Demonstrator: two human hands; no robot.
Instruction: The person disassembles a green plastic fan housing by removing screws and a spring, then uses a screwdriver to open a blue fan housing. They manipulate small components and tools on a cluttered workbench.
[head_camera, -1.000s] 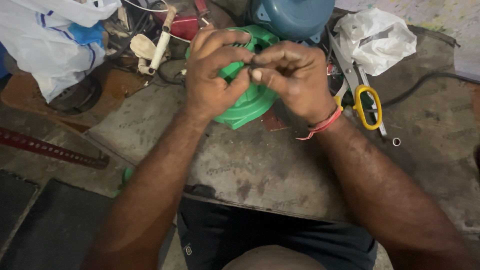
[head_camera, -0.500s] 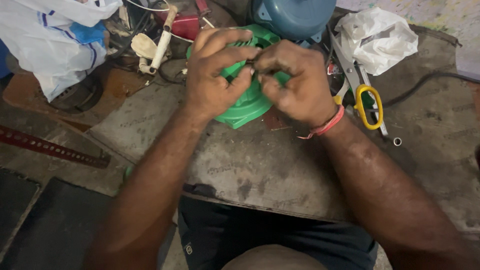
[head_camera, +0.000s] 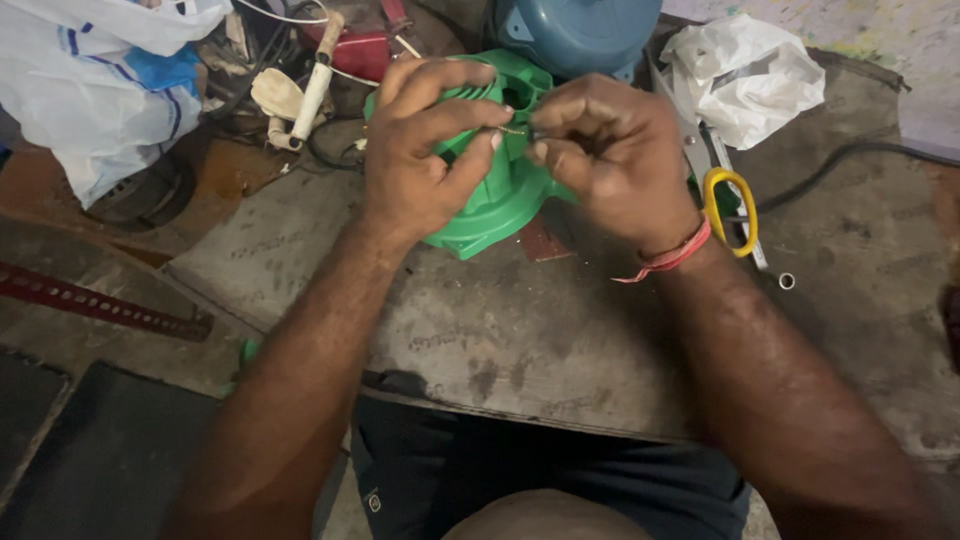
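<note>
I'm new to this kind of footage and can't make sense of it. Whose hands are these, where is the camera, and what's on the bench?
The camera sits on a person's head and looks down, so the two bare arms are the wearer's own. The left hand and right hand meet over a green plastic housing resting on a worn grey bench. Between the fingertips is a small thin part, too small to identify; both hands pinch it. The right wrist wears a red thread band. Around them lie yellow-handled scissors, a crumpled white bag, a blue round casing, a black cable and a white and blue bag.
</note>
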